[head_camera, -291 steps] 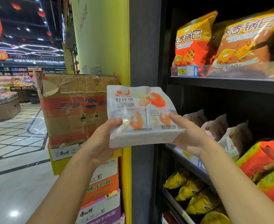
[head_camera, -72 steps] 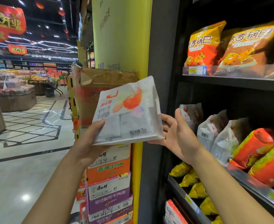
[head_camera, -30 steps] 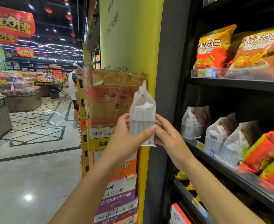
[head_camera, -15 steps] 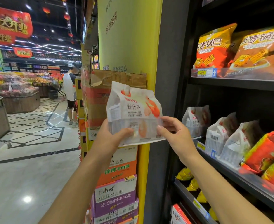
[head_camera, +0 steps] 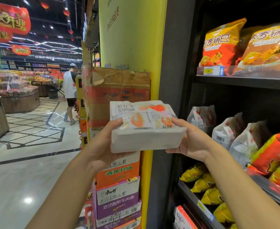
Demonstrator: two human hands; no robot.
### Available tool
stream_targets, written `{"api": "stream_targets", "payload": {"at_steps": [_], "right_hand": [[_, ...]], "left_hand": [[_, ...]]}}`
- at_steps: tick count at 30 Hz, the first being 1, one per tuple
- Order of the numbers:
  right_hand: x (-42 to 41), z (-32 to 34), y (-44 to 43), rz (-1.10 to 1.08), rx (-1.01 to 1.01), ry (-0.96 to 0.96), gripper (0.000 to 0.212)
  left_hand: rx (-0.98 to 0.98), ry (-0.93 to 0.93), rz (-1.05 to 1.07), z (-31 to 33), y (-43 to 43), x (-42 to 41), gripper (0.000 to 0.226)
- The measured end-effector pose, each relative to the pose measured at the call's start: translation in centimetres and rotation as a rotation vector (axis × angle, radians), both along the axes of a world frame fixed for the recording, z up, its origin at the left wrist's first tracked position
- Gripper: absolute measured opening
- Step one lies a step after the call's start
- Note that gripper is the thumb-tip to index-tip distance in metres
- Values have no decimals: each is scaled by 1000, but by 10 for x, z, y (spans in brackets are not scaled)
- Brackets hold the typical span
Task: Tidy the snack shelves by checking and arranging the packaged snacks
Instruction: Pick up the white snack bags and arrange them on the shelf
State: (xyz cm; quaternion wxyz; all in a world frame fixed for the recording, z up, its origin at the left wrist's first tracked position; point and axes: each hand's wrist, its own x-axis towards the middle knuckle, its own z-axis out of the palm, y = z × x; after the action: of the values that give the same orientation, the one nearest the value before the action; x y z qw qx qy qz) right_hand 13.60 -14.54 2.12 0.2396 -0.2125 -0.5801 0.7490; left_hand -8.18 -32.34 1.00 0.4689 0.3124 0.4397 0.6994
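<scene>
A white shrimp-cracker packet (head_camera: 144, 128) with orange prawn pictures is held in front of me, tilted back so its flat grey bottom faces me. My left hand (head_camera: 103, 144) grips its left end, thumb on the printed face. My right hand (head_camera: 190, 139) cups its right end from below. On the middle shelf (head_camera: 268, 184) to the right stand three more white packets of the same kind (head_camera: 200, 119), then red and yellow bags (head_camera: 274, 152).
The top shelf holds orange rice-crust bags (head_camera: 222, 42) behind a price tag (head_camera: 210, 71). Yellow bags (head_camera: 202, 182) fill the lower shelf. Stacked noodle cartons (head_camera: 117, 187) stand against a yellow pillar (head_camera: 132, 38). A person (head_camera: 70, 90) stands in the tiled aisle at left.
The packet has tipped back from nearly upright to lying flatter, its bottom now toward me. Both hands dropped slightly and moved right, still holding it. The person in the aisle stepped closer.
</scene>
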Motion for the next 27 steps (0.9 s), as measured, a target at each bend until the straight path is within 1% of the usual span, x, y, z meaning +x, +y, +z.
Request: {"api": "stream_targets", "payload": {"at_steps": [3, 5, 9, 12, 16, 18, 21, 23, 25, 27], "right_hand": [[2, 0, 2, -35, 16, -23, 57], [4, -2, 3, -51, 29, -25, 57], [10, -7, 11, -71, 105, -30, 60], [19, -11, 20, -76, 179, -56, 52], [36, -14, 36, -116, 364, -151, 44], [47, -11, 47, -201, 509, -191, 46], [65, -1, 70, -415, 880, -366, 47], [79, 5, 90, -539, 1162, -559, 44], [92, 13, 110, -584, 1425, -791, 48], [102, 21, 129, -567, 1556, -1035, 57]], "left_hand": [[-42, 26, 18, 1, 2, -3, 30], [-53, 59, 23, 2, 4, -4, 34], [-36, 158, 35, -1, 13, -3, 51], [-6, 235, 65, -5, 22, 1, 62], [45, 332, 96, -10, 38, 11, 59], [70, 382, 104, -12, 50, 16, 58], [105, 440, 137, -15, 74, 24, 63], [126, 454, 164, -17, 92, 32, 66], [143, 466, 176, -17, 111, 42, 68], [159, 492, 187, -18, 132, 52, 70]]}}
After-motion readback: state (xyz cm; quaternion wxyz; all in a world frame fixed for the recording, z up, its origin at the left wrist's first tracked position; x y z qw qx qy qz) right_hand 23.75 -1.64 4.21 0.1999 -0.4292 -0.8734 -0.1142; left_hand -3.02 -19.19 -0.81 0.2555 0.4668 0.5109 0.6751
